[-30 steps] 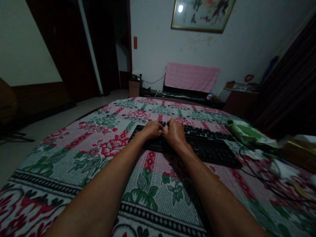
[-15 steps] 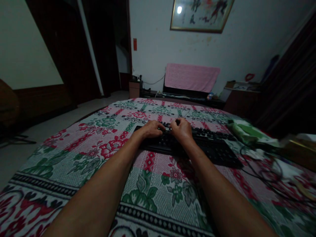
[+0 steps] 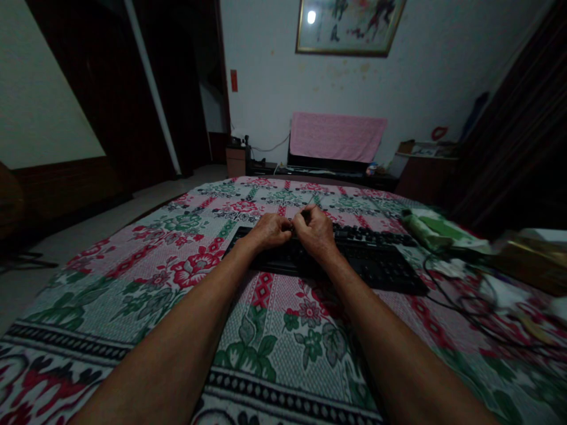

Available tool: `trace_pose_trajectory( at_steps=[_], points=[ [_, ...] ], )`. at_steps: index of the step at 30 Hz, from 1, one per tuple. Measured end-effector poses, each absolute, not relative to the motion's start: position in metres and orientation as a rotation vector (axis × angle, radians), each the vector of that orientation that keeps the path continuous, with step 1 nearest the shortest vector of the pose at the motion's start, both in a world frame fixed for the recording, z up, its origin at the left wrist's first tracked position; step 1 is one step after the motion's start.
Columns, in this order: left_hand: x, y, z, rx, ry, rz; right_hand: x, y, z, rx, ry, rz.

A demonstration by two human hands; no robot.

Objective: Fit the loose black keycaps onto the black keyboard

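A black computer keyboard (image 3: 385,267) lies across the patterned cloth under both hands. My left hand (image 3: 273,230) is over its left part, thumb and fingers pinched together; what they hold, if anything, is too small to make out. Close beside it, almost touching, my right hand (image 3: 315,232) is closed with its fingers curled. A faint thin rod (image 3: 311,201) sticks up from that grip, its lower end hidden by the fingers. Behind the keyboard runs a row of small black pieces that look like loose keycaps (image 3: 376,236).
A flowered cloth (image 3: 177,283) covers the table. To the right are a green and white packet (image 3: 443,229), crumpled white tissue (image 3: 452,268), a black cable (image 3: 469,316) and a brown box (image 3: 531,262). A pink towel (image 3: 339,136) hangs over something by the far wall.
Both hands have drawn closer together above the keyboard. The left fingers have closed into a pinch. The view has shifted slightly to the right.
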State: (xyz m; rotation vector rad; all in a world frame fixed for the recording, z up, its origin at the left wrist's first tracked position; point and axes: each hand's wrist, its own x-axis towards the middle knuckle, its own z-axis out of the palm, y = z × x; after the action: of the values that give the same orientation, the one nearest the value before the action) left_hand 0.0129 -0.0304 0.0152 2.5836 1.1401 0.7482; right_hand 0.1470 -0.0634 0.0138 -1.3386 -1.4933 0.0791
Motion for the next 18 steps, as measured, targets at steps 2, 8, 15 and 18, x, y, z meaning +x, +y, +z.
trace_pose_trajectory(
  at_steps=[2,8,15,18],
  points=[
    [0.012,-0.030,0.017,2.622,1.167,0.749,0.147,-0.063,0.014,-1.309,-1.473,0.083],
    [0.007,-0.018,0.009,2.492,1.355,0.825,0.173,-0.050,0.017,-1.284,-1.080,0.300],
    [0.014,-0.016,0.006,2.405,1.512,0.815,0.193,-0.043,0.000,-1.386,-1.003,0.293],
    [0.025,-0.010,0.006,2.409,1.577,0.714,0.190,-0.043,-0.010,-1.428,-1.023,0.251]
  ],
)
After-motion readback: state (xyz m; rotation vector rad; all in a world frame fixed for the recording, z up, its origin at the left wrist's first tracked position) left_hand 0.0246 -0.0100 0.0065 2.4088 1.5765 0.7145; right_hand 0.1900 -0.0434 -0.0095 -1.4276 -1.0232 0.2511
